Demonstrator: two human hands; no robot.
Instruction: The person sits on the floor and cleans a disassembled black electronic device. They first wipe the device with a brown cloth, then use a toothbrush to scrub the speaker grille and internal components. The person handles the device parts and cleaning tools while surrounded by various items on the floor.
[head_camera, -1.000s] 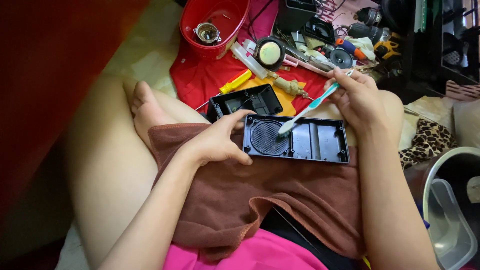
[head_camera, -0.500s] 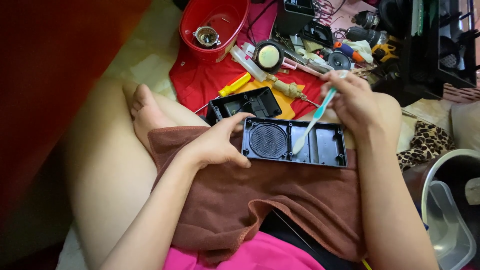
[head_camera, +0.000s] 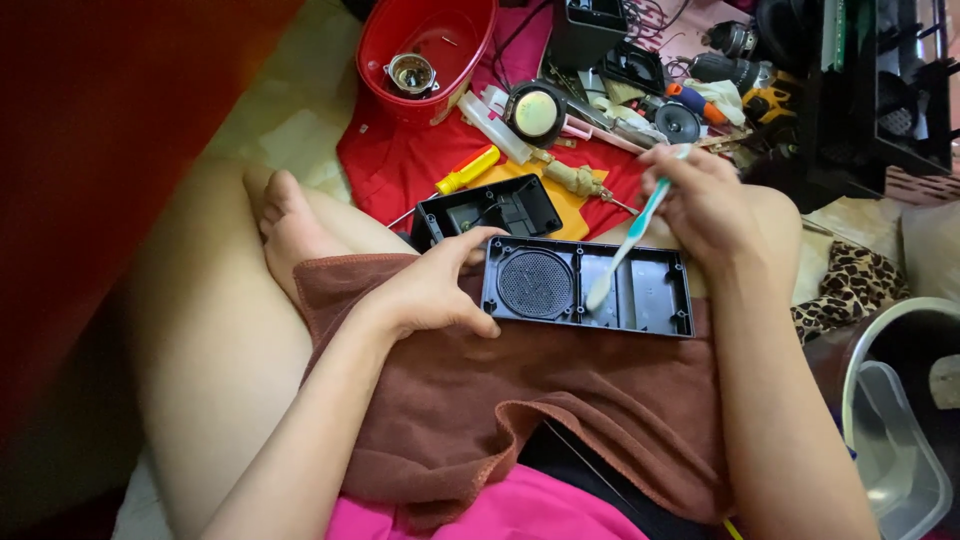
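Observation:
A black rectangular plastic casing (head_camera: 588, 286) with a round grille lies on a brown towel (head_camera: 520, 400) over my lap. My left hand (head_camera: 432, 288) grips the casing's left end and steadies it. My right hand (head_camera: 702, 200) holds a light blue toothbrush (head_camera: 625, 245), whose bristles touch the casing's inside just right of the grille. A second black casing half (head_camera: 486, 212) lies just beyond, partly hidden by my left hand's fingers.
A red cloth (head_camera: 420, 160) on the floor carries a yellow-handled screwdriver (head_camera: 462, 172), a round speaker (head_camera: 536, 112), small parts and tools. A red bowl (head_camera: 425, 45) sits at the far side. A clear plastic bin (head_camera: 895, 440) stands at right, with black equipment (head_camera: 880, 90) above.
The toothbrush head has moved from the round grille rightward to the middle of the casing. My left hand stays on the casing's left end.

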